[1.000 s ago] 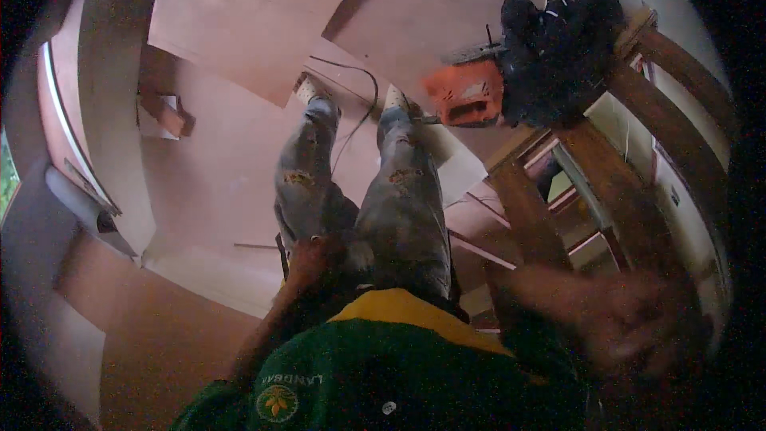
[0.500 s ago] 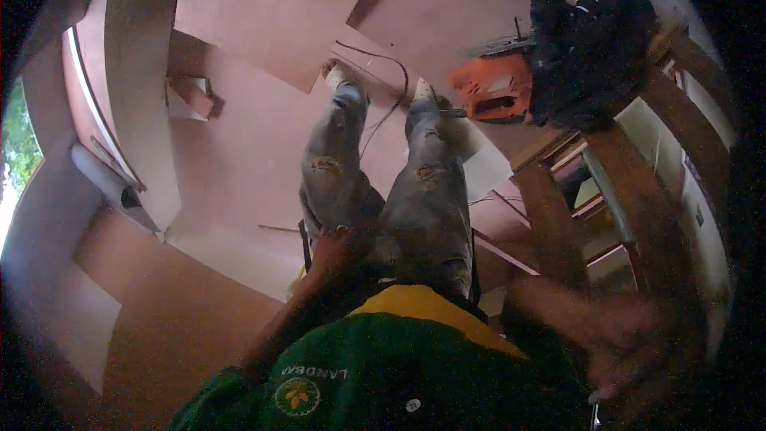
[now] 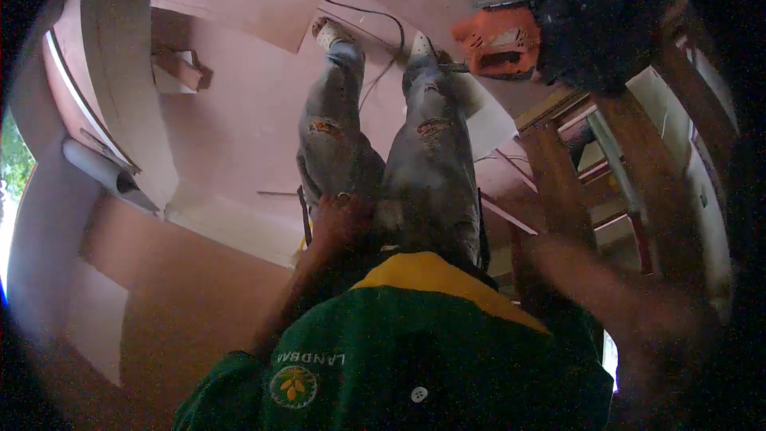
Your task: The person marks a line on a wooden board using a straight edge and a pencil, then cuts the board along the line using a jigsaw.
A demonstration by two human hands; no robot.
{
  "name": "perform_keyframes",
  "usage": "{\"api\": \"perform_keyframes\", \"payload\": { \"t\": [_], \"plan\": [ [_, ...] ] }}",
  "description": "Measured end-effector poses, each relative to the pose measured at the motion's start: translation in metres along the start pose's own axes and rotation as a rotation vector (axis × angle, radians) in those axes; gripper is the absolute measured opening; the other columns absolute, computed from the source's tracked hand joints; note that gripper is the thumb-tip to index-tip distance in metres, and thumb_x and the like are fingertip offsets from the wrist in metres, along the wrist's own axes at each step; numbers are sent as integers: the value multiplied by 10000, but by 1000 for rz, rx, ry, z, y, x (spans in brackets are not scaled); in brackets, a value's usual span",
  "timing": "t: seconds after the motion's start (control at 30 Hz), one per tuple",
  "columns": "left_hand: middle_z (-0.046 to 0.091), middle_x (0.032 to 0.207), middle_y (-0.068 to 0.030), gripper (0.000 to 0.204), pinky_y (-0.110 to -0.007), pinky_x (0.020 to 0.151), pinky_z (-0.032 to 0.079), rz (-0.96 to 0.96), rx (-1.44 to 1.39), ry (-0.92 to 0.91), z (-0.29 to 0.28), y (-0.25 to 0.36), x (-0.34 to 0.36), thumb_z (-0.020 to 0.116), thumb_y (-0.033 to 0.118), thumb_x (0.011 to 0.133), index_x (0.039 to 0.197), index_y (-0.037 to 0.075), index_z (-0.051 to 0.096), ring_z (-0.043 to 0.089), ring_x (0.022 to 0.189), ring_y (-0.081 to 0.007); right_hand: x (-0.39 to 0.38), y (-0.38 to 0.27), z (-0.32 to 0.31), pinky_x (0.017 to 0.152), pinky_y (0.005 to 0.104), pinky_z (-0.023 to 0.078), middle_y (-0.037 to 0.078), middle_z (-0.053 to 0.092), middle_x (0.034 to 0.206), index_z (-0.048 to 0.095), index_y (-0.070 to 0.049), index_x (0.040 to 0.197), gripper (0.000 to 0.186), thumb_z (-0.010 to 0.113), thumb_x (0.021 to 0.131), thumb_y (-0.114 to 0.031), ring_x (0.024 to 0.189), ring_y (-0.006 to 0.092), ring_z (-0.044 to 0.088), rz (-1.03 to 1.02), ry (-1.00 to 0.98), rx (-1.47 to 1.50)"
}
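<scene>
Worn Denim Trousers: Handling and Materials

Location: the grey trousers (image 3: 423, 175) cover both legs at mid-view, between the green shirt (image 3: 375, 343) and the pale shoes (image 3: 337, 36). Left hand (image 3: 343, 215): rests at the upper left thigh, fingers apparently part-curled; whether it grips fabric cannot be told. Right hand (image 3: 666, 315): off to the right, dark and motion-blurred; its opening and any contents cannot be told.

Handling: the fabric looks like worn denim and should prove light, soft and non-slip. Take hold of a loose thigh fold; avoid the frayed knee tears (image 3: 435, 126), which may rip further.

Materials: the shirt is soft cloth with a yellow band (image 3: 435, 275); the shoes are perforated. The orange tool (image 3: 501, 36) has a rigid-looking, slotted casing, just beside a crumpled black bag-like item (image 3: 598, 32)
</scene>
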State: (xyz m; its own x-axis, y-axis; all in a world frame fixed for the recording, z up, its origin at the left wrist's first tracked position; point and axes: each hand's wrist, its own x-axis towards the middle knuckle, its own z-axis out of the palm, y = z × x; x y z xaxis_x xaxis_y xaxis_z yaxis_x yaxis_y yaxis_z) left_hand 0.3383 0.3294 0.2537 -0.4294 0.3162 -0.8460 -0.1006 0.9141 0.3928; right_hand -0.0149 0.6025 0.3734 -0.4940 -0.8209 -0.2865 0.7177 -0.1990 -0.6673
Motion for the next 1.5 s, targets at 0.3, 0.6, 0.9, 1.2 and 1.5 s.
{"api": "perform_keyframes", "payload": {
  "t": [0.3,0.6,0.9,1.2,1.5],
  "plan": [
    [665,1045,-114,346,-479,874,418,11,-69,233,29,-20,-10,585,297,852,1167,155,606,634,923,-309,8,-18,-2,796,416,543,176,671,1007,644,-55,1023,212,690,824,-112,873,284,678,90,-38,22],
    [672,1043,-145,322,-498,848,428,-156,-175,-17,-17,0,4,596,357,847,1074,133,631,637,964,-316,16,-19,-13,784,424,555,179,674,1006,643,-64,1042,260,717,794,-90,853,291,688,170,-93,36],
    [679,887,-131,306,-466,786,445,-151,-116,159,0,-3,5,609,343,825,1013,104,647,648,880,-298,26,-49,-30,773,433,566,183,677,1005,643,-72,1061,313,744,765,-68,833,297,699,626,-75,132],
    [669,819,-120,155,-479,788,457,-138,-207,186,2,1,12,607,273,813,834,142,688,655,783,-304,18,39,-1,639,257,617,304,468,1198,509,34,1184,334,622,884,-59,828,254,681,-509,-33,60],
    [674,832,-126,240,-550,820,439,-30,-130,221,29,-6,10,573,271,839,1042,158,631,649,817,-346,23,43,-8,646,255,604,278,492,1163,529,29,1158,311,632,881,-68,824,238,675,-355,0,23]
  ]
}}
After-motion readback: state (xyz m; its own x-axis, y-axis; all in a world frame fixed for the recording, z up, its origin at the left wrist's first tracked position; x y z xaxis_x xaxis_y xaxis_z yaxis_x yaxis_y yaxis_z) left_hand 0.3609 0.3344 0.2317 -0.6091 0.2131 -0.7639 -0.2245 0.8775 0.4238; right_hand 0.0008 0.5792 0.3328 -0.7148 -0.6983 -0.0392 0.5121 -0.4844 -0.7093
